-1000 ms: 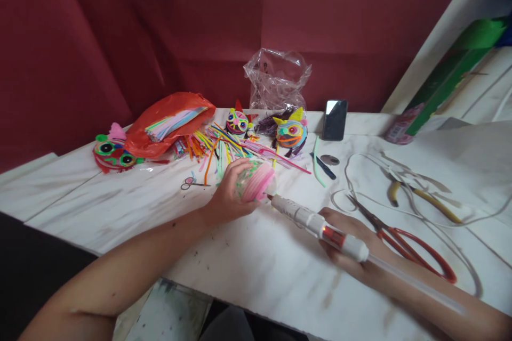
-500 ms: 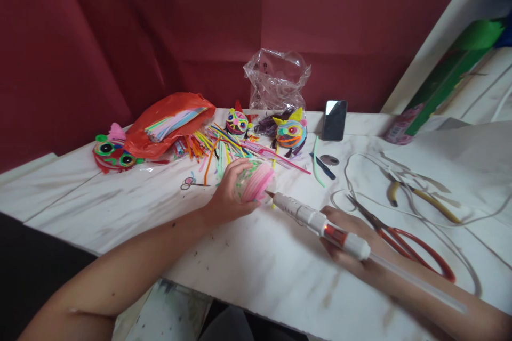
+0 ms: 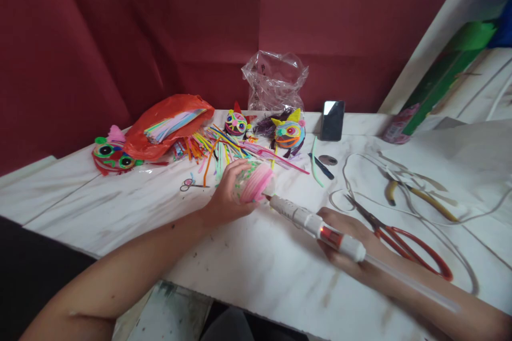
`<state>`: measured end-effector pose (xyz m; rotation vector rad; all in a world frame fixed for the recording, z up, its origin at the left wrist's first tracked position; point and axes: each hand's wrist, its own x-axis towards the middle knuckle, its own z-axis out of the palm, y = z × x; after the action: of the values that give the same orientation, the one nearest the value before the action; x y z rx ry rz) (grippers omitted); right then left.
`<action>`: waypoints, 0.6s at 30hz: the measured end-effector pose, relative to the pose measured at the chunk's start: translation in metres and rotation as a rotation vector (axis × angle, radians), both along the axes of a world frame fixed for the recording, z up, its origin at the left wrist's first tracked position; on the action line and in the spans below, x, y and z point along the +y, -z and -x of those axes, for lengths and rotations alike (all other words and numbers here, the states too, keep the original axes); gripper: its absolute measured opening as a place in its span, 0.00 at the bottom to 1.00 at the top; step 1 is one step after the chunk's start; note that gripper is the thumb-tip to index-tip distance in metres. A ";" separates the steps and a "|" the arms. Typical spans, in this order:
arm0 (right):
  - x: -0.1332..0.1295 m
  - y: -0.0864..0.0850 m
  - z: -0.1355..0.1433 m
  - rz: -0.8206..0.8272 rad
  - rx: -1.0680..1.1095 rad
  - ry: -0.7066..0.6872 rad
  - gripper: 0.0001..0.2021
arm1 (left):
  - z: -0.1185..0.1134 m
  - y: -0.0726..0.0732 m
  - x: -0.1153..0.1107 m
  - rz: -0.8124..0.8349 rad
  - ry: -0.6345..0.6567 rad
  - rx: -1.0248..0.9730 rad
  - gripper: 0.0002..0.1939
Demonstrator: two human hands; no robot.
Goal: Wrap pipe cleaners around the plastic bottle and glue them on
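Note:
My left hand [image 3: 230, 192] is wrapped round a clear plastic cup [image 3: 256, 182] with green marks and pink fuzzy strips laid side by side across it. My right hand [image 3: 344, 229] grips a white hot glue gun [image 3: 304, 216]; a small orange light glows on it and a translucent glue stick [image 3: 412, 282] juts out of its back end. The nozzle points left and is at the pink strips, though whether it touches cannot be made out. Behind the cup lies a heap of coloured pipe cleaners [image 3: 224, 144].
Small scissors [image 3: 194, 185] lie left of the cup. Red-handled scissors [image 3: 400, 240], pliers [image 3: 424, 200] and a white cord [image 3: 360, 157] lie at the right. Decorated animal heads [image 3: 290, 130], a red plastic bag [image 3: 164, 106], a clear bag [image 3: 276, 82] and a phone [image 3: 333, 120] line the back.
The glue gun in my right hand has shifted slightly left and down along the pink strips. My left hand still holds the cup, and the view has moved a little.

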<state>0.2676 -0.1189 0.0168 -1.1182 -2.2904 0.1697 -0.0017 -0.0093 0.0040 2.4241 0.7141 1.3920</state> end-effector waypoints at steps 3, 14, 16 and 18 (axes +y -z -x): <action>0.002 0.003 -0.002 -0.016 0.012 -0.020 0.05 | 0.000 0.000 0.001 -0.006 -0.001 0.009 0.39; -0.005 -0.023 0.002 -0.001 0.109 -0.056 0.04 | 0.000 -0.001 0.001 -0.044 -0.021 0.000 0.37; -0.004 -0.022 0.001 -0.011 0.109 -0.065 0.04 | -0.001 -0.002 0.001 -0.039 -0.015 -0.007 0.37; -0.002 -0.019 0.001 -0.035 0.117 -0.054 0.06 | -0.001 -0.002 0.000 -0.027 -0.010 -0.016 0.36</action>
<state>0.2670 -0.1207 0.0359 -1.0026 -2.2122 0.2103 -0.0009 -0.0088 0.0063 2.4298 0.7088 1.4319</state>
